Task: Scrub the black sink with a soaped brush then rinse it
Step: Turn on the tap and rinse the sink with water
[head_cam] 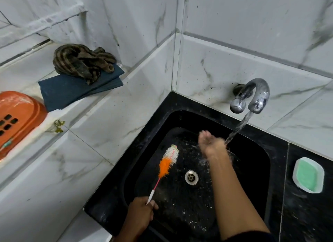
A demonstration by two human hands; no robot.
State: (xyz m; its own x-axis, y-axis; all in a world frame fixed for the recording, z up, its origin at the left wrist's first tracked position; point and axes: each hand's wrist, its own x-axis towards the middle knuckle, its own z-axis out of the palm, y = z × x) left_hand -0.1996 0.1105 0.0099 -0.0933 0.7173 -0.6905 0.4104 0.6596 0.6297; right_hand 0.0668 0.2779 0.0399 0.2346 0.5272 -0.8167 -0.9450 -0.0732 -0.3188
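left grip point(139, 212) clamps the white handle end of the brush point(168, 162), whose orange and white bristles lie inside the black sink point(252, 162) left of the drain point(191, 177). right grip point(210, 142) is blurred, fingers apart and relaxed, holding nothing, beside the water stream point(237, 128) falling from the tap point(255, 95). a green soap dish point(308, 175) sits on the black counter point(310, 214).
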